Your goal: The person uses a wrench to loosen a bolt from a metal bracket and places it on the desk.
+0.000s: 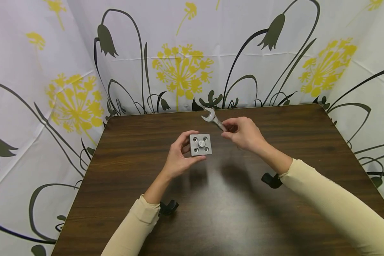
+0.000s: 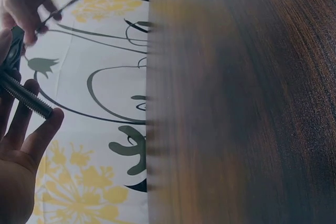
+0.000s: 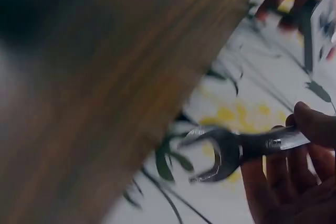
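My left hand point(image 1: 179, 156) grips a square grey metal block point(image 1: 195, 150) by its edges, above the table. Four holes ring a bolt head point(image 1: 202, 143) at the centre of the block's face. In the left wrist view, a threaded bolt shank point(image 2: 31, 99) sticks out behind, beside the fingertips. My right hand point(image 1: 244, 133) pinches an open-end wrench point(image 1: 215, 119) by its handle, jaw end up and to the left. The wrench is apart from the block. In the right wrist view, the wrench's open jaw end point(image 3: 223, 153) shows clearly, while the block point(image 3: 317, 35) is partly cut off.
Below the hands lies a dark wood-grain table point(image 1: 131, 170). A white curtain point(image 1: 128, 71) with yellow and grey flowers hangs behind it and along both sides. Black wrist mounts point(image 1: 169, 207) show at both sleeves.
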Demonstrator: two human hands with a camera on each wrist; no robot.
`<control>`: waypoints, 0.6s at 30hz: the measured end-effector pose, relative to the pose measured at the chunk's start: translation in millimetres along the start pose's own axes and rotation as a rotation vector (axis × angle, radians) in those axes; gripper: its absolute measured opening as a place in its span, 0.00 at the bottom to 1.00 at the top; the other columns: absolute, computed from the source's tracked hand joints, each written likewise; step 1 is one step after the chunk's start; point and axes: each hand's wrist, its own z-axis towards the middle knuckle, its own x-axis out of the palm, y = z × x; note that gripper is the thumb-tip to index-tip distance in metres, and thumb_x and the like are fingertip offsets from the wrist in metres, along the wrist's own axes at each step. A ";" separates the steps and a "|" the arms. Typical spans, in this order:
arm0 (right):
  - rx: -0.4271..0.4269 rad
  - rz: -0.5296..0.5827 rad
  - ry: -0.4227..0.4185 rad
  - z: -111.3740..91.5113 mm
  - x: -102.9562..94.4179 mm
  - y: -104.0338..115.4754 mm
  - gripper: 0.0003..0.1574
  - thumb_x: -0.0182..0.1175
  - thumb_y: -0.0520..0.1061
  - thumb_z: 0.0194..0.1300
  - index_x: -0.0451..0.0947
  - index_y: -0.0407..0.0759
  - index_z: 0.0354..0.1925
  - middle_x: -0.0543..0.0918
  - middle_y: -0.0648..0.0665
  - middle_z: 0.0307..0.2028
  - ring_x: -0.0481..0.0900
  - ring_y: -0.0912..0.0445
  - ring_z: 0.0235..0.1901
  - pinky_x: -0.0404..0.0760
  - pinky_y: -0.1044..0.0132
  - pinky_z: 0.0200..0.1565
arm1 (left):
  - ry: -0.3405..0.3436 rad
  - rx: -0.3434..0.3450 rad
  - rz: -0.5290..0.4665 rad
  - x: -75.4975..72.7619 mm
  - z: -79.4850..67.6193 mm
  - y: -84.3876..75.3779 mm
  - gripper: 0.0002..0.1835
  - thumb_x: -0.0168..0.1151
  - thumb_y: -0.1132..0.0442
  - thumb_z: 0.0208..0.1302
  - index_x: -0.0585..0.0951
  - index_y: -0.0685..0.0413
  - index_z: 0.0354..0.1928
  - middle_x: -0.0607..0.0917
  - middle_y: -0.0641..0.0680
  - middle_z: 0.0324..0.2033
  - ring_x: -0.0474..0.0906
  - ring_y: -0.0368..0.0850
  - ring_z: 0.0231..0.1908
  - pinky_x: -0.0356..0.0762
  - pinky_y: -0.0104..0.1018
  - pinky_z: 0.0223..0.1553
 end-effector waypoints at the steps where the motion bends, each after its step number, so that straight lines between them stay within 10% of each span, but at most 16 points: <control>1: 0.049 0.114 0.022 -4.5 2.8 0.3 0.14 0.71 0.39 0.59 0.85 0.38 0.44 0.85 0.45 0.32 0.81 0.54 0.31 0.79 0.60 0.33 | -0.003 0.002 0.002 0.0 0.3 -0.1 0.39 0.74 0.84 0.42 0.69 0.68 0.61 0.79 0.66 0.49 0.81 0.60 0.45 0.83 0.44 0.42; 7: 0.319 0.657 0.123 -32.9 23.9 9.9 0.20 0.69 0.39 0.60 0.81 0.32 0.50 0.84 0.44 0.35 0.81 0.55 0.32 0.85 0.56 0.32 | -0.028 0.012 0.021 -0.7 2.1 0.0 0.39 0.73 0.84 0.43 0.69 0.68 0.60 0.79 0.66 0.49 0.81 0.55 0.45 0.83 0.41 0.43; 18: 0.472 1.117 0.209 -69.3 63.7 46.3 0.24 0.57 0.38 0.70 0.71 0.29 0.61 0.85 0.43 0.41 0.83 0.54 0.39 0.85 0.56 0.38 | -0.058 0.031 0.032 -3.1 3.4 2.2 0.38 0.71 0.86 0.43 0.68 0.72 0.60 0.80 0.68 0.48 0.81 0.49 0.45 0.82 0.36 0.43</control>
